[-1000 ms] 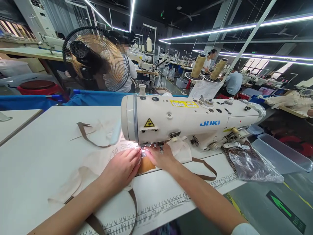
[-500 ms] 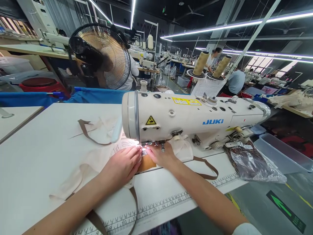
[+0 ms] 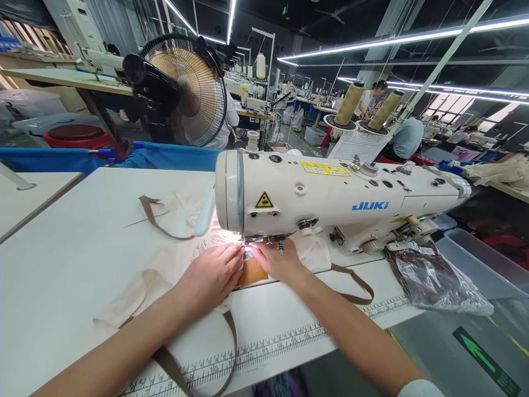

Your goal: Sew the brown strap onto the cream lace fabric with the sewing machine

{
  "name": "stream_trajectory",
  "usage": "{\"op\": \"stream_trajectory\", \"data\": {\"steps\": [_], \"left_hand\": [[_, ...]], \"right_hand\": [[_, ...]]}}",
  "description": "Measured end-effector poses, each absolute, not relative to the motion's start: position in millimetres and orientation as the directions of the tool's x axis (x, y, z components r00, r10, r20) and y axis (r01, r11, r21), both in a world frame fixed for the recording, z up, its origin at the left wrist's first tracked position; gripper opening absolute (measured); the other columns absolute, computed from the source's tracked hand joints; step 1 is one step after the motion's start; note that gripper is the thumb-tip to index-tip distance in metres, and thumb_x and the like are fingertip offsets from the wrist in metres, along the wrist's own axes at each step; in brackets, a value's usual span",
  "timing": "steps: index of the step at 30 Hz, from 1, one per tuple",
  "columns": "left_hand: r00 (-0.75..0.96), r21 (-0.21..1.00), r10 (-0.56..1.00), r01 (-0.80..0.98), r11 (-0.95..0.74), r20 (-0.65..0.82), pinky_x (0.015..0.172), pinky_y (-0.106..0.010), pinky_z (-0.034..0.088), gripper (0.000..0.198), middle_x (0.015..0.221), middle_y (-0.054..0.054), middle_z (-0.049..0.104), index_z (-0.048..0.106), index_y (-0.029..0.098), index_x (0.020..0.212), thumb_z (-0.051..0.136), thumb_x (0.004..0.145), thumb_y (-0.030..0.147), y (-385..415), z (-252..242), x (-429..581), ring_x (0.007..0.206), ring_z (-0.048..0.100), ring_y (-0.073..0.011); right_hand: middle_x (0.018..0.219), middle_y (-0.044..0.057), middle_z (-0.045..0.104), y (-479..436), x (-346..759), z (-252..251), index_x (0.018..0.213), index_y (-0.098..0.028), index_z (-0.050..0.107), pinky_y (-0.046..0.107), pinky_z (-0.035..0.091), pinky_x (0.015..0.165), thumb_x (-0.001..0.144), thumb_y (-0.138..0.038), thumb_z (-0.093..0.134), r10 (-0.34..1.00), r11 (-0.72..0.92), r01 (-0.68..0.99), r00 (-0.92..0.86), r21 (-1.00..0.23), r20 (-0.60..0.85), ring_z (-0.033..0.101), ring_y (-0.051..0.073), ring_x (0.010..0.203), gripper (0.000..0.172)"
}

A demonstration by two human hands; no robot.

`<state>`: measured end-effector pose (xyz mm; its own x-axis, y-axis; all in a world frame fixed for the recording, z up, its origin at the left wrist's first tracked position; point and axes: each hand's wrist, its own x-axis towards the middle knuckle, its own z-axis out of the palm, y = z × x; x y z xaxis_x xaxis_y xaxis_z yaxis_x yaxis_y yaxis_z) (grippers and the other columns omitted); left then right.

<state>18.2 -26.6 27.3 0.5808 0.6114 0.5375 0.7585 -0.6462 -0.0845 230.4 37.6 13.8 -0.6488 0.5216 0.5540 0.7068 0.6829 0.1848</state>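
Note:
A pale cream garment piece [image 3: 165,259] with lace lies across the machine bed, its brown strap [image 3: 366,296] looping out on the right. My left hand [image 3: 215,271] has its fingers together on the lace, just left of the brightly lit needle area. Partly under the head of the white sewing machine [image 3: 322,193], my right hand [image 3: 281,260] pinches the fabric from the other side. Both sets of fingertips nearly meet below the presser foot, where the machine head and glare hide detail. An orange-brown plate [image 3: 252,273] shows between the hands.
A ruler tape [image 3: 306,335] runs along the front edge of the white table [image 3: 53,281]. At the right lie a plastic bag of dark material [image 3: 433,275] and a clear bin [image 3: 483,259]. Beyond the table stand a black fan [image 3: 185,91] and thread cones [image 3: 349,103]; people sit farther back.
The whole view has shifted a little, so the machine and table appear farther right. Both hands stay at the needle area on the fabric, with hardly any visible movement.

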Motion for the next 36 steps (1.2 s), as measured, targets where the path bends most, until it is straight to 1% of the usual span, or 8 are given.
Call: {"op": "stream_trajectory", "data": {"steps": [5, 9, 12, 19, 24, 27, 32, 36], "left_hand": [[0.589, -0.134, 0.595, 0.763, -0.632, 0.547, 0.085, -0.039, 0.061, 0.038, 0.117, -0.013, 0.074, 0.071, 0.010, 0.116, 0.036, 0.106, 0.023, -27, 29, 19, 0.105, 0.069, -0.0266], [0.591, -0.142, 0.598, 0.765, -0.628, 0.541, 0.085, -0.040, 0.061, 0.039, 0.116, -0.013, 0.074, 0.071, 0.011, 0.115, 0.035, 0.106, 0.023, -27, 30, 19, 0.104, 0.069, -0.0259], [0.590, -0.141, 0.600, 0.766, -0.627, 0.541, 0.085, -0.040, 0.061, 0.040, 0.116, -0.013, 0.074, 0.071, 0.012, 0.115, 0.034, 0.106, 0.023, -27, 30, 20, 0.104, 0.069, -0.0258], [0.599, -0.164, 0.563, 0.753, -0.637, 0.569, 0.082, -0.039, 0.061, 0.035, 0.112, -0.015, 0.073, 0.069, 0.006, 0.114, 0.038, 0.105, 0.021, -26, 29, 21, 0.101, 0.069, -0.0262], [0.602, -0.165, 0.560, 0.751, -0.639, 0.569, 0.080, -0.039, 0.060, 0.034, 0.114, -0.016, 0.073, 0.070, 0.003, 0.113, 0.041, 0.103, 0.019, -27, 28, 21, 0.101, 0.069, -0.0271], [0.596, -0.145, 0.575, 0.754, -0.641, 0.560, 0.084, -0.039, 0.059, 0.034, 0.120, -0.017, 0.072, 0.071, 0.005, 0.114, 0.042, 0.104, 0.021, -27, 27, 20, 0.106, 0.068, -0.0271], [0.602, -0.131, 0.590, 0.751, -0.647, 0.539, 0.084, -0.037, 0.059, 0.040, 0.119, -0.015, 0.074, 0.070, 0.006, 0.118, 0.037, 0.107, 0.024, -27, 30, 18, 0.104, 0.069, -0.0254], [0.612, -0.147, 0.592, 0.750, -0.645, 0.525, 0.083, -0.035, 0.060, 0.044, 0.117, -0.013, 0.075, 0.070, 0.007, 0.117, 0.032, 0.109, 0.026, -25, 36, 15, 0.103, 0.071, -0.0239]], "right_hand": [[0.082, 0.004, 0.075, 38, 231, 12, 0.108, -0.022, 0.071, 0.029, 0.045, 0.073, 0.110, -0.032, 0.044, 0.497, 0.669, 0.707, -0.655, 0.229, 0.570, 0.071, 0.018, 0.083, 0.029], [0.078, 0.004, 0.073, 39, 231, 11, 0.107, -0.023, 0.070, 0.030, 0.045, 0.073, 0.110, -0.035, 0.045, 0.523, 0.677, 0.709, -0.651, 0.197, 0.550, 0.070, 0.019, 0.079, 0.028], [0.082, 0.004, 0.075, 40, 231, 10, 0.104, -0.023, 0.070, 0.030, 0.044, 0.071, 0.110, -0.038, 0.045, 0.542, 0.673, 0.716, -0.648, 0.185, 0.534, 0.070, 0.019, 0.077, 0.030], [0.083, 0.002, 0.074, 41, 231, 9, 0.105, -0.023, 0.069, 0.029, 0.042, 0.070, 0.108, -0.032, 0.046, 0.523, 0.663, 0.713, -0.659, 0.228, 0.541, 0.068, 0.017, 0.076, 0.025], [0.095, 0.005, 0.073, 35, 231, 16, 0.117, -0.023, 0.066, 0.029, 0.042, 0.075, 0.108, -0.025, 0.045, 0.550, 0.658, 0.710, -0.679, 0.248, 0.486, 0.066, 0.015, 0.082, 0.022], [0.101, 0.004, 0.074, 34, 230, 19, 0.114, -0.024, 0.066, 0.028, 0.041, 0.074, 0.108, -0.022, 0.043, 0.560, 0.678, 0.700, -0.689, 0.224, 0.460, 0.066, 0.014, 0.084, 0.024], [0.090, 0.003, 0.075, 40, 230, 14, 0.112, -0.024, 0.069, 0.028, 0.038, 0.069, 0.107, -0.026, 0.046, 0.521, 0.678, 0.692, -0.690, 0.248, 0.503, 0.066, 0.015, 0.077, 0.024], [0.089, 0.002, 0.075, 42, 231, 9, 0.113, -0.026, 0.069, 0.029, 0.041, 0.074, 0.108, -0.026, 0.045, 0.504, 0.671, 0.698, -0.678, 0.252, 0.535, 0.067, 0.015, 0.077, 0.025]]}}
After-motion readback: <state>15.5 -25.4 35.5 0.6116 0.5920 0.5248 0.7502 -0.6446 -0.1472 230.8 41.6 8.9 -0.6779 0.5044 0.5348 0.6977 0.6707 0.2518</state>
